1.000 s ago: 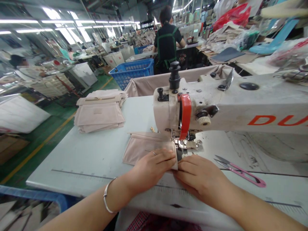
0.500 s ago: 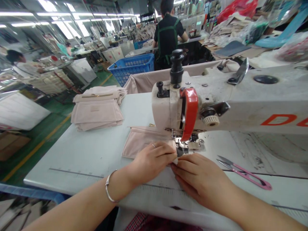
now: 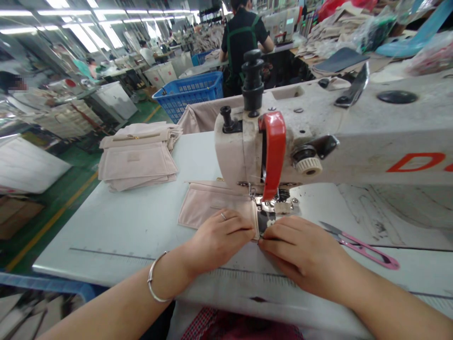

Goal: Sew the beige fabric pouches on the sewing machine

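A beige fabric pouch piece point(image 3: 205, 206) lies flat on the pale sewing table point(image 3: 134, 231), its right edge under the presser foot point(image 3: 274, 208) of the white sewing machine point(image 3: 318, 141). My left hand point(image 3: 219, 238) presses flat on the near right corner of the piece, fingers stretched toward the needle. My right hand point(image 3: 304, 255) sits just right of it, fingertips pinched on the corner of the fabric below the foot.
A stack of beige pouch pieces point(image 3: 138, 158) lies at the far left of the table. Pink thread snips point(image 3: 364, 245) rest to the right of my hands. A blue basket point(image 3: 191, 97) and a person in black point(image 3: 244, 42) are behind the machine.
The fabric edge has fed a little further under the presser foot, and both hands followed it slightly away from me. The view has tipped down a little.
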### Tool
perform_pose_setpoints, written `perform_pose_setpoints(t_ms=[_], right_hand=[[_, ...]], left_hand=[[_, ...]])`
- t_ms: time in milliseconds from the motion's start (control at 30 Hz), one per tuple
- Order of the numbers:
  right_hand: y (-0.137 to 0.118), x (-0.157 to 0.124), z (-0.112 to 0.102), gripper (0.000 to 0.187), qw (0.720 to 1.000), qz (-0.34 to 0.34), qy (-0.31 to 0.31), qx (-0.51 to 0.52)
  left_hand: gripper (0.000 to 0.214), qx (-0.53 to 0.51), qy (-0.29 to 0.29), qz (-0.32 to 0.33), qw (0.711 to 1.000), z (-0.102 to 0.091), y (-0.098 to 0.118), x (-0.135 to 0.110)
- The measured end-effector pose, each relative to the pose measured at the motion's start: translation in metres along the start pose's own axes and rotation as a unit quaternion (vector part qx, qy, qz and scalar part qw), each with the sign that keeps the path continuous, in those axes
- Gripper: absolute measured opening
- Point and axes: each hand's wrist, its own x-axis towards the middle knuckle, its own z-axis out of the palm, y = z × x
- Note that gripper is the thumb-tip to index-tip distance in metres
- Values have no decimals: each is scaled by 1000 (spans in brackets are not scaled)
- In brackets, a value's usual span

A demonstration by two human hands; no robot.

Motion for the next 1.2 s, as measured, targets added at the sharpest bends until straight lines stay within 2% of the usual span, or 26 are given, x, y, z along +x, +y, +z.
perform_pose_setpoints(t_ms=[100,233,367,467,567,667,800,1033,1200], right_hand=[[0,1,0,20,1000,4,-1,15],[1,1,-1,20,1000,12,3,26],[1,1,-2,20,999,27,15,24],[0,2,-1,26,999,36,-4,10],[-2,4,0,22,999,34,-36,6],[-2,5,1,16,999,34,-37,3],[-2,4,3,16,999,33,-36,-10],[-1,5,6,26,998,39,-18,-45],[1,5,5,24,998,40,-15,-42]], left_hand=[[21,-14,24,21,999,1,-3,-1],[22,-35,32,15,999,1,-4,-1],[16,-97,55,-64,992,-1,1,2],[14,-118,88,-116,982,-2,4,4],[17,-102,91,-81,987,-1,7,6],[20,-72,57,-23,995,0,7,6],[21,-54,29,10,998,2,2,6],[19,-35,-22,-4,999,0,-11,11],[19,-18,-3,-6,1000,0,-14,13]])
